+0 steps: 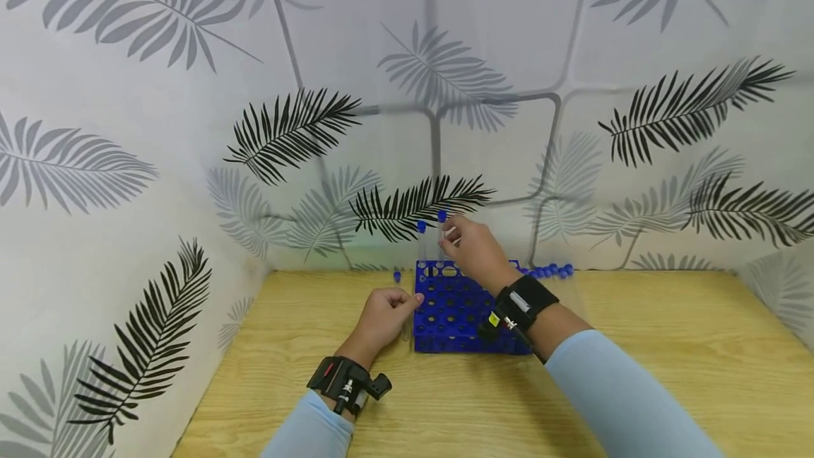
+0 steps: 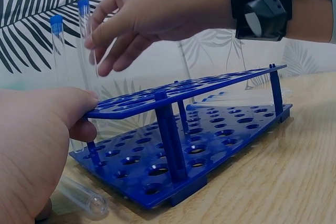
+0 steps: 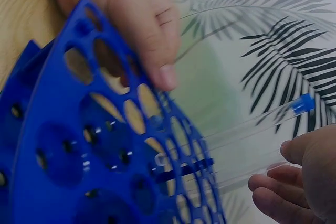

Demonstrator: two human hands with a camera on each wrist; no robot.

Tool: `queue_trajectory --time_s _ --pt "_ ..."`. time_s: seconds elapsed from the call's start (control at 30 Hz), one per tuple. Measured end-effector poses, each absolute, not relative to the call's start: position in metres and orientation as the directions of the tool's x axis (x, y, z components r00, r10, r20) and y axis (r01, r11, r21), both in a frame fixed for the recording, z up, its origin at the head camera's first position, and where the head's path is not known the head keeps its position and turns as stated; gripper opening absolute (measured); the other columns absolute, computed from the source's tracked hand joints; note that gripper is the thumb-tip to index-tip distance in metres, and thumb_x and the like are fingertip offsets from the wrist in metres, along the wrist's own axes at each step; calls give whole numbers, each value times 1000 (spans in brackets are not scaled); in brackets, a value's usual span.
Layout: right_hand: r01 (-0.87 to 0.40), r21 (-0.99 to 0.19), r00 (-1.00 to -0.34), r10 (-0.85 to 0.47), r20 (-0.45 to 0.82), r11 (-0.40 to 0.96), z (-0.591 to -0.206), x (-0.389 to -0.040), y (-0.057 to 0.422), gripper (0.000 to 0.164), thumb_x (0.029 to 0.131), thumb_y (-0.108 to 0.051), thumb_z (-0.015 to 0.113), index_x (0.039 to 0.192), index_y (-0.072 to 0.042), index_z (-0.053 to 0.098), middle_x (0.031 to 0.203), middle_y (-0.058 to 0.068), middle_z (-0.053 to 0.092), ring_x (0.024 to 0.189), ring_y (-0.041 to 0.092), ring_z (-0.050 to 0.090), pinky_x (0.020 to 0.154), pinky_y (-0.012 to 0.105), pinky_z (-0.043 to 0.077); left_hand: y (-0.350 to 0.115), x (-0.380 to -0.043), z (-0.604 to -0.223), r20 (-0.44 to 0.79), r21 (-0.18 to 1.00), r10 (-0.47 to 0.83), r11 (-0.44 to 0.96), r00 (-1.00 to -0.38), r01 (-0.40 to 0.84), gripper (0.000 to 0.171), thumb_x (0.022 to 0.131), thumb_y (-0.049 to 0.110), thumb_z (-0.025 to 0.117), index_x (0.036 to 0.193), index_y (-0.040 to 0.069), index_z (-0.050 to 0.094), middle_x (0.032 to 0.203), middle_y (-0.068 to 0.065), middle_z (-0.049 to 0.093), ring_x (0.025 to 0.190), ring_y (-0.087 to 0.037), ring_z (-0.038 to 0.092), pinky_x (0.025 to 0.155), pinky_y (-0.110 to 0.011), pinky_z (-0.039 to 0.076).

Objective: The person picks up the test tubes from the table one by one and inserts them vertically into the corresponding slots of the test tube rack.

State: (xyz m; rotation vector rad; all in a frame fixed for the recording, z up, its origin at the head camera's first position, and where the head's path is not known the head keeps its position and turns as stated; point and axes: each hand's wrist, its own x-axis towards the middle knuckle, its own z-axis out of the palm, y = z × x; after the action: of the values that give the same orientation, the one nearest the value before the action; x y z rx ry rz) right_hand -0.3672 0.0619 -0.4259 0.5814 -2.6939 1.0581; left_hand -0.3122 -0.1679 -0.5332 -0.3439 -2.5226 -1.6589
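A blue test tube rack stands on the table before me. My left hand grips its left edge, thumb on the top plate and a finger underneath. Two clear test tubes with blue caps rise from the rack's back left corner. The left one stands upright on its own. My right hand has thumb and fingertips around the upper part of the other test tube, just below its cap. In the right wrist view, that tube's cap end is hidden behind the right hand.
A clear tube lies on the table against the rack's left side. One loose blue cap sits behind my left hand. Several blue caps lie right of the rack. A leaf-patterned curtain hangs close behind.
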Motion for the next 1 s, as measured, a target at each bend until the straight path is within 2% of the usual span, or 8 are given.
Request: queue_trajectory --time_s 0.23,0.5,0.67,0.83,1.0 --pt "-460 -553 -885 -312 345 695 -439 -368 58 29 112 -17 74 136 -1 69 115 19 84 95 30 84 81 43 68 -169 -312 -536 207 898 141 366 -968 246 38 110 33 79 79 12 83 65 4 61 61 -16 54 75 -35 52" --pt "-460 -527 -882 -300 363 715 -444 -367 59 29 111 -17 76 135 -1 69 114 19 84 92 30 83 78 42 67 -167 -313 -534 216 896 144 365 -966 254 39 110 33 79 78 11 82 64 5 58 62 -16 53 80 -35 52" --pt "-438 -526 -893 -286 348 729 -448 -369 60 29 112 -18 75 135 -1 70 115 18 84 90 28 83 77 40 67 -166 -312 -532 198 898 144 371 -969 239 39 110 34 79 79 12 82 65 4 60 61 -16 54 75 -34 51" --pt "-419 -555 -905 -282 319 718 -448 -369 62 36 112 -19 75 142 -1 67 115 18 84 86 25 82 75 39 65 -166 -312 -531 181 904 138 367 -974 220 38 110 35 79 80 12 83 63 3 61 57 -15 54 72 -33 51" --pt "-400 -593 -916 -286 281 699 -446 -368 68 48 111 -18 72 154 -1 60 115 17 85 75 17 76 68 33 56 -165 -311 -530 166 912 134 356 -977 204 39 110 35 79 80 10 82 59 4 59 53 -15 54 69 -32 50"
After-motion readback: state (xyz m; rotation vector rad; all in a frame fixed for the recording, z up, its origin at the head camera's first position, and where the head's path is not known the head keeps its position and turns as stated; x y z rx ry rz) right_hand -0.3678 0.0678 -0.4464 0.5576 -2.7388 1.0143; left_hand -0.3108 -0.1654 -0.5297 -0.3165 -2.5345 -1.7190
